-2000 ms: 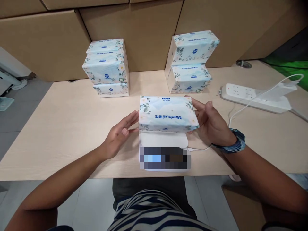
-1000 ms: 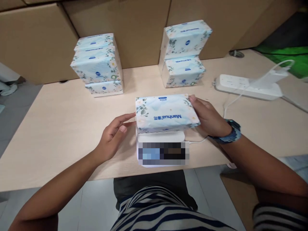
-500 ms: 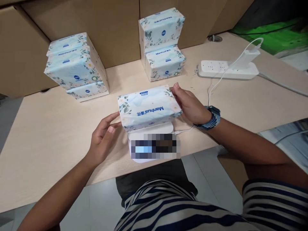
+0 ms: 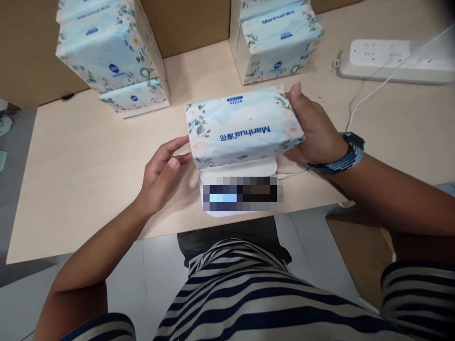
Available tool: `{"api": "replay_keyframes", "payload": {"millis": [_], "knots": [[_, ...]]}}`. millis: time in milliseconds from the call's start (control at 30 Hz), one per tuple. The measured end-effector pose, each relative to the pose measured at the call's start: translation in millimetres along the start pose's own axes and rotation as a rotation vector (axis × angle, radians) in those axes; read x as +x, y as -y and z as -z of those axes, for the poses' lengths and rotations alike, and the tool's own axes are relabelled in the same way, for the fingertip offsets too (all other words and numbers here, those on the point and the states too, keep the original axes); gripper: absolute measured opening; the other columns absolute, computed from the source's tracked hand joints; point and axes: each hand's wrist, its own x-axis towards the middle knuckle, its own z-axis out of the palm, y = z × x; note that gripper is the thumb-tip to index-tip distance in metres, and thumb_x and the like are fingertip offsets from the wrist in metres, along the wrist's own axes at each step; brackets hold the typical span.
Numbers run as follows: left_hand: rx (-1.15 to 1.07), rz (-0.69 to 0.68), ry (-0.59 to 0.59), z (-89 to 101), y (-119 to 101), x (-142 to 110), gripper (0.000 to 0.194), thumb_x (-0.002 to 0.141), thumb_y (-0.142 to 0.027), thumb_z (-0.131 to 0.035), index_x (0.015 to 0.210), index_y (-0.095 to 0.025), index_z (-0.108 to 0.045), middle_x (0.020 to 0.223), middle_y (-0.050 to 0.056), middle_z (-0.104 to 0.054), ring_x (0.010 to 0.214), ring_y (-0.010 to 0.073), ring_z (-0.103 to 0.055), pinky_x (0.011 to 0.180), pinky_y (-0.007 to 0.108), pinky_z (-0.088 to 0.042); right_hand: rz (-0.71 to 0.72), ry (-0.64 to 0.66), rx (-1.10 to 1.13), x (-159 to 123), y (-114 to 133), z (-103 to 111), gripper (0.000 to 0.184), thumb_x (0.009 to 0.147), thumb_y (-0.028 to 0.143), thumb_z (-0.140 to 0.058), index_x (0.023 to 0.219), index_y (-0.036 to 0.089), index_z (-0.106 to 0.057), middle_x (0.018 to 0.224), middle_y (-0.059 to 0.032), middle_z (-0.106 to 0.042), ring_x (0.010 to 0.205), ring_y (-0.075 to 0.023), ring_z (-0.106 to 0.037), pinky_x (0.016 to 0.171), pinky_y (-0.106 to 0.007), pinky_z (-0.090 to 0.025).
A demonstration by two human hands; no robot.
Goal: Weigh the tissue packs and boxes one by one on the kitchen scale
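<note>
A soft pack of tissues [image 4: 245, 125] with a pale blue floral wrapper is between my two hands, its printing upside down to me. My right hand [image 4: 314, 128] grips its right end, with the thumb up at the far corner. At the left end, fingers of my left hand [image 4: 161, 175] press on the side, while its thumb stays off the wrapper. Below the pack is a white device like a tabletop scale [image 4: 240, 173], its front panel blurred out. Whether the pack rests on the device cannot be made out.
Matching tissue packs stand in a left stack [image 4: 95, 61] and a right stack [image 4: 280, 47]. A white power strip [image 4: 394, 59] lies at the back right, with a white cable [image 4: 369, 99] leading toward the device. Cardboard boxes [image 4: 192, 28] line the back of the wooden table [image 4: 88, 166].
The view has shifted down and closer, so the stacks sit higher in the picture. My hands and the tissue pack keep nearly the same position over the device.
</note>
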Motion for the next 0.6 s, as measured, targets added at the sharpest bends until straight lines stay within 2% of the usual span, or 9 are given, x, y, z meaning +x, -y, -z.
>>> {"api": "replay_keyframes", "payload": {"millis": [100,167,300,433,600], "knots": [[-0.030,0.017,-0.001,-2.2,-1.4,0.9,0.050,0.104,-0.062,-0.069,0.145,-0.035,-0.074,0.161,0.006,-0.068,0.137,0.0325,-0.075,0.128,0.058,-0.056,-0.063,0.059,0.131,-1.7,1.3,-3.8,0.067,0.084,0.092,-0.067,0.093,0.026,-0.072,0.109,-0.0073,-0.085,0.130,-0.0288,-0.075,0.101,-0.040,-0.065],[-0.040,0.048,0.003,-2.9,-2.1,0.4,0.051,0.102,-0.063,-0.072,0.146,-0.035,-0.074,0.162,0.005,-0.068,0.140,0.0354,-0.073,0.128,0.061,-0.056,-0.102,0.046,0.161,-3.4,1.5,-5.4,0.062,0.083,0.088,-0.070,0.096,0.027,-0.073,0.113,-0.0081,-0.086,0.134,-0.0303,-0.074,0.101,-0.042,-0.066],[-0.041,0.051,0.032,-1.5,0.3,-2.2,0.048,0.105,-0.053,-0.071,0.150,-0.036,-0.071,0.165,0.004,-0.065,0.142,0.0354,-0.073,0.129,0.062,-0.055,-0.100,0.010,0.149,-6.0,0.4,-4.5,0.056,0.087,0.083,-0.071,0.101,0.028,-0.075,0.118,-0.0088,-0.086,0.141,-0.0327,-0.071,0.099,-0.043,-0.067],[-0.026,0.018,0.047,-1.2,0.5,-3.4,0.046,0.107,-0.050,-0.068,0.151,-0.036,-0.069,0.167,0.003,-0.064,0.142,0.0330,-0.073,0.130,0.059,-0.055,-0.068,0.065,0.032,-4.1,1.1,-1.3,0.066,0.088,0.092,-0.059,0.095,0.029,-0.078,0.122,-0.0107,-0.086,0.144,-0.0352,-0.069,0.095,-0.045,-0.066],[-0.006,0.041,0.033,-3.5,-4.0,-2.0,0.049,0.106,-0.055,-0.070,0.150,-0.033,-0.071,0.165,0.004,-0.066,0.141,0.0330,-0.074,0.129,0.057,-0.058,-0.049,0.074,-0.085,1.0,4.4,-1.2,0.075,0.084,0.098,-0.051,0.087,0.029,-0.079,0.114,-0.0097,-0.087,0.144,-0.0354,-0.070,0.090,-0.045,-0.064]]}}
